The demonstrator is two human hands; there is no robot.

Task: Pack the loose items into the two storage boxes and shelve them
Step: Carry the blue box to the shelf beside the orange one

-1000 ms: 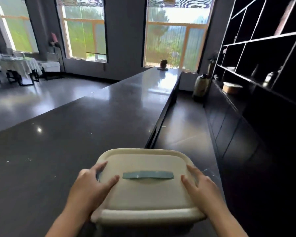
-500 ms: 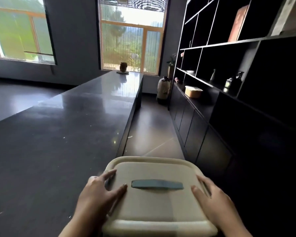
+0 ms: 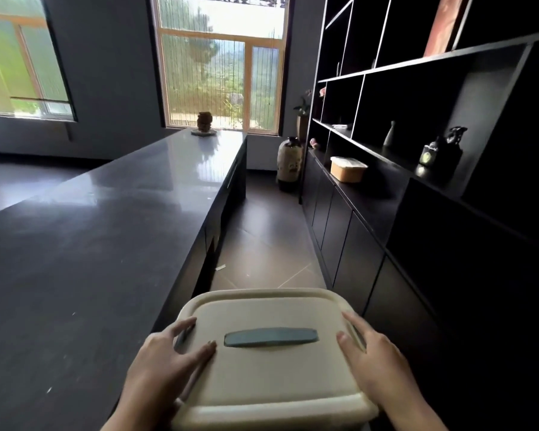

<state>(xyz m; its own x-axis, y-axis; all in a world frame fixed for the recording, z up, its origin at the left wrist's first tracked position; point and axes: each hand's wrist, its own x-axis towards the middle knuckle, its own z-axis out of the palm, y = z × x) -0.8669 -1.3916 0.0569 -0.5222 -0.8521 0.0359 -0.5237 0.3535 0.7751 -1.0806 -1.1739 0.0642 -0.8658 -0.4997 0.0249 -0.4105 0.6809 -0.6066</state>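
1. A cream storage box (image 3: 271, 362) with its lid on sits low in the view, held in front of the person over the aisle between the dark bench (image 3: 91, 244) and the black shelving unit (image 3: 417, 181).
2. The left hand (image 3: 165, 365) lies on the left side of the lid, fingers spread and fairly straight, its grip apart, the thumb near the grey-blue handle (image 3: 271, 336).
3. The right hand (image 3: 377, 359) lies on the right side of the lid, fingers straight along the edge, its grip apart as well; whether any fingers wrap under the rim cannot be told.
4. The handle lies flat across the middle of the lid, between the two hands and touched by neither.
5. A second cream storage box (image 3: 347, 169) stands on the lower ledge of the shelving unit, well apart from the first.
6. A dark teapot-like vessel (image 3: 442, 150) and a small pale bottle (image 3: 389, 137) stand on a shelf above that ledge.
7. A large ceramic jar (image 3: 289, 163) stands on the floor at the far end of the aisle, and a small ornament (image 3: 204, 122) sits at the far end of the bench before the window (image 3: 221, 66).
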